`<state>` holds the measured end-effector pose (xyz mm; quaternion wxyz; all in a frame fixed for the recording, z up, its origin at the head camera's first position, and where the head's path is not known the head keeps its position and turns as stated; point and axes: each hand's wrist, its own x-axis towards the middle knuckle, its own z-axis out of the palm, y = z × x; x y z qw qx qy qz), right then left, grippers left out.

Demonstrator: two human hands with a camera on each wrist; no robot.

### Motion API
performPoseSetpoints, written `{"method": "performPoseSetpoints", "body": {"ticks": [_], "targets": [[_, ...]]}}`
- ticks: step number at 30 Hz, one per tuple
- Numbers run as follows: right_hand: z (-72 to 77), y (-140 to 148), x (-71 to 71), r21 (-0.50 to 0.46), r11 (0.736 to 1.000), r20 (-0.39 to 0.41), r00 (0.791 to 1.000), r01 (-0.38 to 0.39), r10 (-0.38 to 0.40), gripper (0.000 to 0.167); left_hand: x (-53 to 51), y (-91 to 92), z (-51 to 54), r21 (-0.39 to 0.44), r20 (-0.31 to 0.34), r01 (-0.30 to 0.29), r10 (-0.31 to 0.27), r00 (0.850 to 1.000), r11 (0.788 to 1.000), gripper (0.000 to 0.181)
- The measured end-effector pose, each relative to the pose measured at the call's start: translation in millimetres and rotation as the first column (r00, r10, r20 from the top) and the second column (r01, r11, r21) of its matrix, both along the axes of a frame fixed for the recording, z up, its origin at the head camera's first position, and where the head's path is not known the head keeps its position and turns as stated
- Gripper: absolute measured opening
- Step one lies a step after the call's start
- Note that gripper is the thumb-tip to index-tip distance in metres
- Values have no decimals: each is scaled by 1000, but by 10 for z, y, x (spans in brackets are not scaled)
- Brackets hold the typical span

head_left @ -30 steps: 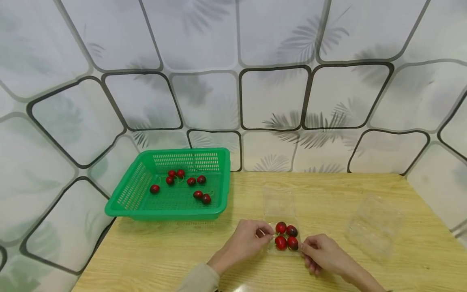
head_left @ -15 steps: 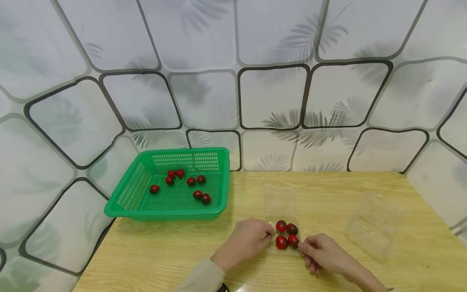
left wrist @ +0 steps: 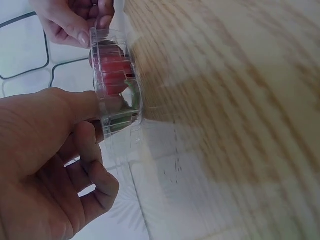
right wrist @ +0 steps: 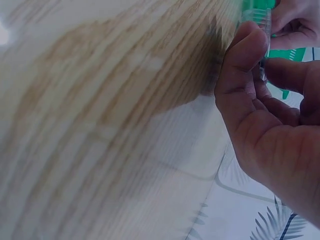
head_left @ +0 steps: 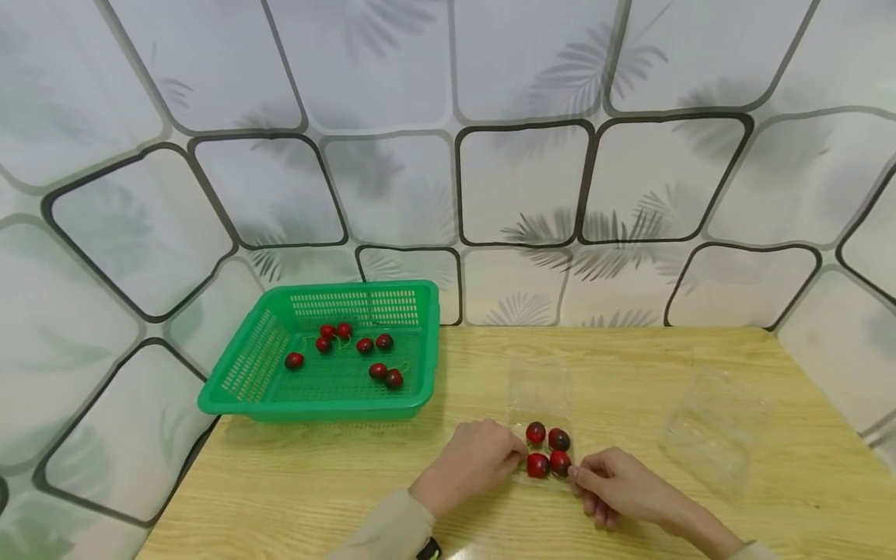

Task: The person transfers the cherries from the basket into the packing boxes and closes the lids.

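Observation:
A clear plastic box (head_left: 539, 386) lies with its lid laid back, away from the person; four cherries, in two rows, fill its near half, one of them a red cherry (head_left: 537, 466). The left hand (head_left: 474, 460) pinches the box's left edge between thumb and finger; in the left wrist view this hand (left wrist: 55, 155) has its other fingers curled loosely beside the box wall (left wrist: 120, 87). At the box's right edge, the right hand (head_left: 619, 488) pinches the rim near the front corner, and in the right wrist view this hand (right wrist: 270, 105) partly hides the box.
To the left stands a green basket (head_left: 315, 408) with several cherries (head_left: 295, 360) inside. Another clear plastic box (head_left: 717, 428) stands open at the right of the wooden table (head_left: 630, 358). Behind the table hangs a patterned cloth or wall (head_left: 525, 187).
The left hand has turned slightly at the box's left edge and its fingers have drawn closer together. The cherries in the box have shifted a little. The right hand has barely moved.

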<state>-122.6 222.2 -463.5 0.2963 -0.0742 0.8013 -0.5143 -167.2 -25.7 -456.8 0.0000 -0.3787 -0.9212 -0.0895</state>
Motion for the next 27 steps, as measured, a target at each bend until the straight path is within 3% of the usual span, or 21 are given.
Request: {"method": "performPoseSetpoints", "body": {"ticks": [7,11,15,21,27], "targets": [[5,-3,1,6,1000,-7,1000,9,-9,36,-9,44,-9,-35,-47,28,-29,998,999,15],[9,6,4,15,1000,-14,1000,21,-21,36,19,28,36,-1,-76,17,-17,997,1000,15],[13,9,7,26,999,-19,999,29,-29,36,14,-69,179,139,-125,35,-18,992,990,13],[6,-3,-1,29,999,-14,999,29,-29,36,-147,-378,477,347,-241,90,-4,971,933,14],[5,-8,-20,25,999,-8,1000,29,-29,37,-312,-754,693,389,-193,-16,99,976,921,16]]}}
